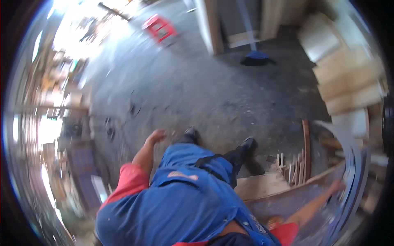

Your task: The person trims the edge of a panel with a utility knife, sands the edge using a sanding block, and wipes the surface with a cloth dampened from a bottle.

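My left hand hangs out in front of my left side above the concrete floor, blurred, with its fingers loosely apart and no object visible in it. Far out to my right, my right hand is at a bundle of long, bendy grey strips, which arch up and over beside it. The fingers look closed on the strips, but blur hides the exact grip. A blue apron covers my front.
A blue broom stands by a doorway. A red stool is further off at left. Boards are stacked along the right. Upright wooden slats and a wood panel are close to my right leg. Shelving clutter lines the left.
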Demonstrator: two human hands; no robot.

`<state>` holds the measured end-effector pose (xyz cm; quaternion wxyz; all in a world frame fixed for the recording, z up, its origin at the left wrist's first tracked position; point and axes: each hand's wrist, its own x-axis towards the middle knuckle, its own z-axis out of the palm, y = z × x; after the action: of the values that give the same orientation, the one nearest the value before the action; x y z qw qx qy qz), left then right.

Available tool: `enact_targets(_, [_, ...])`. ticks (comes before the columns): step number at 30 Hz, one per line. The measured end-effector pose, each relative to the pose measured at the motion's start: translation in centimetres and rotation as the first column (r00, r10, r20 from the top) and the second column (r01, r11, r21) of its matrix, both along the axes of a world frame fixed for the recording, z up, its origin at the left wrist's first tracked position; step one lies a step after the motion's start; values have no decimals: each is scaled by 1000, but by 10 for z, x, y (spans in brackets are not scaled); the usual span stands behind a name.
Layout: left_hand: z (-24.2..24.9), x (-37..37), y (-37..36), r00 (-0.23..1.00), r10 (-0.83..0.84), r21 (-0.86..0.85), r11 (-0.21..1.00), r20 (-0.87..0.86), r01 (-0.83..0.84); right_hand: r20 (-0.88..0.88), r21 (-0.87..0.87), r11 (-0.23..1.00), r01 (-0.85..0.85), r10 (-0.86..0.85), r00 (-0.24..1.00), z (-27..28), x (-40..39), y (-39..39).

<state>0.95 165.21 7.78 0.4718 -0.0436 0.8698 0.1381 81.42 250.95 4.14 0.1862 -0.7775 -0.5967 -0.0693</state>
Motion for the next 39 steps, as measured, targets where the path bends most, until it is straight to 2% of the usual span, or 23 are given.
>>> enact_targets(2, [44, 45, 5, 953, 299, -21, 954, 52, -299, 16, -79, 983, 167, -166, 986, 2, 33, 27])
enact_targets(8, [40, 124, -45, 974, 143, 111, 980, 176, -164, 106, -152, 976, 153, -138, 985, -12, 90, 41])
enact_targets(9, [29, 133, -61, 901, -387, 3, 919, 198, 394, 85, -130, 987, 95, -84, 993, -10, 94, 41])
enact_targets(10, [18, 138, -75, 548, -790, -79, 550, 276, 832, 64, -107, 993, 42, -35, 997, -14, 96, 41])
enact_targets(11, [19, 143, -74, 551, -787, -87, 551, 276, 830, 57, -112, 993, 40, -33, 998, -17, 94, 37])
enact_targets(14, [21, 166, -70, 881, -465, 163, 880, 92, 447, 72, 225, 974, 16, -33, 997, -33, 92, 29])
enact_targets(17, [20, 197, -72, 998, 26, 459, 887, 53, -47, 4, 633, 770, 75, -100, 995, -53, 82, 28])
enact_targets(21, [97, 235, 43, 882, 463, 41, 886, -88, -462, -266, 621, 717, 316, -186, 946, -43, 60, 32])
enact_targets(22, [79, 241, 25, 935, 313, 89, 949, -167, -302, -423, 553, 696, 458, -238, 874, -74, 94, 41])
enact_targets(23, [65, 225, 25, 961, 111, 141, 987, -253, -77, -258, 450, 779, 437, -355, 899, -72, 93, 36])
enact_targets(25, [56, 223, 20, 984, -97, 134, 984, -153, 118, 515, -144, 963, 228, -123, 848, -40, 49, 7])
enact_targets(26, [21, 210, -17, 683, -712, -78, 700, -164, 710, 614, -360, 909, 209, 62, 787, -8, 21, -11])
enact_targets(27, [21, 209, -27, 836, -509, 34, 850, -207, 525, 107, -72, 976, 207, -199, 974, -27, 25, -3])
enact_targets(28, [46, 217, -17, 964, -213, 240, 939, -156, 246, 51, 101, 965, 240, -246, 968, -44, 33, 6])
enact_targets(29, [82, 219, 23, 986, -144, 154, 976, -90, 156, 51, 366, 928, 70, -95, 994, -15, 14, -5])
enact_targets(30, [65, 197, -10, 837, -498, 158, 829, -229, 536, -314, 246, 938, 243, -160, 936, -6, 21, 0])
enact_targets(31, [97, 198, 37, 999, 27, 5, 1000, 39, -28, -308, 208, 962, 180, -110, 945, 12, 21, -6])
enact_targets(33, [61, 161, -31, 727, -648, 152, 714, -229, 684, -231, 279, 920, 276, -215, 949, 52, -6, -22])
enact_targets(34, [69, 157, -23, 856, -494, 232, 824, -151, 516, -237, 278, 907, 315, -253, 938, 59, -5, -29])
enact_targets(35, [75, 151, -23, 401, -851, 64, 405, -338, 912, -281, 300, 899, 320, -238, 930, 62, -8, -31])
enact_targets(36, [80, 148, -15, 895, -433, 213, 869, -108, 446, -325, 328, 890, 317, -208, 923, 66, -10, -35])
enact_targets(37, [103, 167, 38, 964, 197, 190, 955, 177, -230, -334, 343, 881, 325, -209, 919, 68, -13, -36])
enact_targets(39, [85, 145, 38, 971, 156, 232, 953, 181, -196, -401, 534, 777, 333, -114, 909, 73, -12, -46])
